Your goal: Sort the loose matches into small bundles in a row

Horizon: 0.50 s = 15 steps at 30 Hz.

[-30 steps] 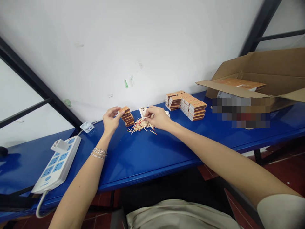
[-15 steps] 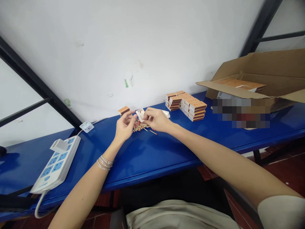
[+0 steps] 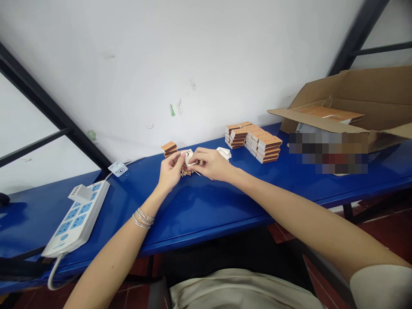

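Observation:
A small white matchbox tray [image 3: 189, 156] is held up between my two hands, with a dark mark inside it. My left hand [image 3: 170, 173] grips its left side, thumb on top. My right hand [image 3: 216, 165] is closed on its right side, the fingertips partly hidden. Just beneath lies a pile of loose matches [image 3: 186, 173], mostly covered by the hands. Behind my left hand stands a short stack of orange-brown matchboxes [image 3: 169, 147]. Beyond my right hand rests another white tray-like piece [image 3: 224, 152].
Stacked matchboxes [image 3: 263, 141] stand right of my hands. Further right is an open cardboard box [image 3: 334, 90] with orange packs inside. A white power strip [image 3: 79, 219] and a small white plug-like device [image 3: 118, 168] lie left on the blue table [image 3: 206, 214], against the wall.
My left hand, apart from the tray with fingers spread before, has closed on its left side. My right hand stays at the tray. The view has shifted slightly.

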Each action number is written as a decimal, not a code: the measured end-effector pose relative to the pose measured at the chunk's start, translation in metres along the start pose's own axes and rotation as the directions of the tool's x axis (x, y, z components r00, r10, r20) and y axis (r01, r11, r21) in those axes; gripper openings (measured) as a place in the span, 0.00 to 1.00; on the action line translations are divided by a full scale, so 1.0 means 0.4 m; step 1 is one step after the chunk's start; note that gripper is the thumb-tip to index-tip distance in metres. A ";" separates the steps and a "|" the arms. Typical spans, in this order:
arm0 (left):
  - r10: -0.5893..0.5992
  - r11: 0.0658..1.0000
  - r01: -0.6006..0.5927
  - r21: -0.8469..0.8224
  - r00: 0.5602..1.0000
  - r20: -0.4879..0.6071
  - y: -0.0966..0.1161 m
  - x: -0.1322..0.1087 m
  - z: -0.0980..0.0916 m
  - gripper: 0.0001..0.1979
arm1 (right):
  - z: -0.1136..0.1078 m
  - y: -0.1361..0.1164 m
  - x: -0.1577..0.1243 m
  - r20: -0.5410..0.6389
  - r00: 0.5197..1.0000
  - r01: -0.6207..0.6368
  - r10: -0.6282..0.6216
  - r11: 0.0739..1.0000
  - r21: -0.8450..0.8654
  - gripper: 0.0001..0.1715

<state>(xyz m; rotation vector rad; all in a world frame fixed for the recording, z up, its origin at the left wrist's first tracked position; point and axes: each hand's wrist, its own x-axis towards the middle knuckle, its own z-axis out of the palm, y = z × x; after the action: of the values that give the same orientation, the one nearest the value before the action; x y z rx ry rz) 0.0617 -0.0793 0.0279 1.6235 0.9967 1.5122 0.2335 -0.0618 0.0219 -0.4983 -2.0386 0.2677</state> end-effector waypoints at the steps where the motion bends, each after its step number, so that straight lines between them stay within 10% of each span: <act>1: -0.005 1.000 0.005 -0.005 1.000 0.000 0.000 0.000 0.000 0.20 | 0.000 -0.001 0.000 -0.006 1.000 0.001 -0.001 1.000 -0.020 0.03; 15: 0.061 0.997 -0.060 0.054 0.998 -0.009 0.007 -0.001 -0.001 0.19 | 0.005 -0.004 -0.006 -0.002 1.000 0.008 -0.008 0.987 -0.161 0.08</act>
<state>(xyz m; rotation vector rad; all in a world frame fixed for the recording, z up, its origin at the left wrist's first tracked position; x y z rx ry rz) 0.0613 -0.0809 0.0303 1.6992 1.0103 1.5471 0.2326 -0.0643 0.0196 -0.5891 -2.0691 0.0976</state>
